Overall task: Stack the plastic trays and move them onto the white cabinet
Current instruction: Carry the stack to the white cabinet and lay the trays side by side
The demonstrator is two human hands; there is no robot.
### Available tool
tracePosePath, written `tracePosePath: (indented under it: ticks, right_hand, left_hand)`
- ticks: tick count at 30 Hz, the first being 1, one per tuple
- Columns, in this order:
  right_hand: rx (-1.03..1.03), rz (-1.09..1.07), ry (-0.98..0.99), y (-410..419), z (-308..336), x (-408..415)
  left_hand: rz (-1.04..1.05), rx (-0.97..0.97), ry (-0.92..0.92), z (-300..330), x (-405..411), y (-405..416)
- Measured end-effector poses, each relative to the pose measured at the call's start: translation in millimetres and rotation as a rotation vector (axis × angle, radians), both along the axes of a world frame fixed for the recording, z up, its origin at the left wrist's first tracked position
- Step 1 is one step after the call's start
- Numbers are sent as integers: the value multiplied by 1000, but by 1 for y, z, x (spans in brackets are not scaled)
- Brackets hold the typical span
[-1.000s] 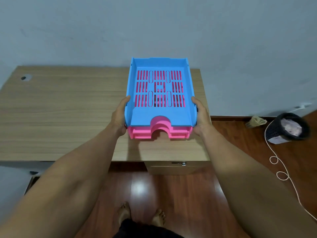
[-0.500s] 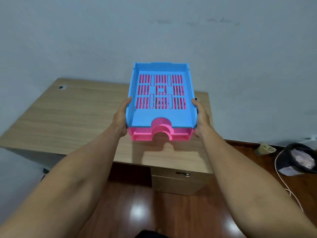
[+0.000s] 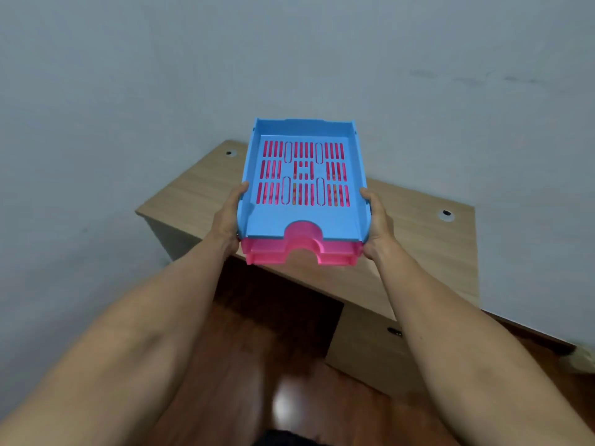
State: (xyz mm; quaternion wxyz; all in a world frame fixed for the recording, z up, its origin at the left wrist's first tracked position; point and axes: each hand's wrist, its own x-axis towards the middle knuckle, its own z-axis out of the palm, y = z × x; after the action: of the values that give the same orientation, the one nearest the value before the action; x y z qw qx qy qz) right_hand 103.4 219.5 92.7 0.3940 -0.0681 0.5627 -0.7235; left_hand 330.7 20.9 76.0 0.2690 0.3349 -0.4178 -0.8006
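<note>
Now both bare hands hold a stack of slotted plastic trays in the air, out in front of the person. The left hand (image 3: 229,217) clasps the left side wall of the stack and the right hand (image 3: 377,220) clasps the right side wall, the fingers of each curled round and under the edges, mostly hidden beneath; only the thumbs show along the rims.

Between the two hands sits the rectangular light-blue plastic tray (image 3: 301,178) on top, its floor cut with rows of narrow slots and its near edge notched by a half-round cutout. Directly beneath it, nested, are pink plastic trays (image 3: 299,252) of the same shape; two pink front edges show below the blue one, and pink shows through the slots.

Below and beyond the hands stands the light wood-grain counter (image 3: 428,239), its top not touching the stack as far as can be told. Two round cable holes mark that top, one left of the left hand, one right of the right hand. A grey wall (image 3: 161,75) rises behind, and dark reddish wooden floor (image 3: 257,349) lies under the forearms.
</note>
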Motion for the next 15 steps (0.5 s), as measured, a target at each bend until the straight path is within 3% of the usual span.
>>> tracePosePath:
  ticks: [15]
  right_hand:
    - [-15, 511, -118, -55, 3, 302]
  left_hand:
    - [482, -43, -101, 27, 364, 78]
